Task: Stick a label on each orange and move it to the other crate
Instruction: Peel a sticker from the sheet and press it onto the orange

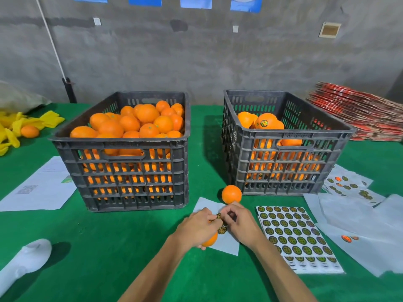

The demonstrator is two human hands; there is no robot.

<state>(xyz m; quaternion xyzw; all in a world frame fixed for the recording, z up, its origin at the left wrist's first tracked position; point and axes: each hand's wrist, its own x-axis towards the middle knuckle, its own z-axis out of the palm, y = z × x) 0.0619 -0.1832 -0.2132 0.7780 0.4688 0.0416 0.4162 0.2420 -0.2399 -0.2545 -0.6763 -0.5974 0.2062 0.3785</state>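
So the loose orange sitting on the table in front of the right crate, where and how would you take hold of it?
Probably from above, fingers spread around the widest part of the round loose orange. It rests free on the green table cover, its top exposed. The dark slatted plastic crate stands close behind and the right hand lies just in front, so a side approach is cramped.

No wording can be read anywhere. The round labels on the sticker sheet [294, 233] carry an emblem too small to make out, and the white paper [37, 188] left of the left crate [122, 149] shows a blurred QR code.
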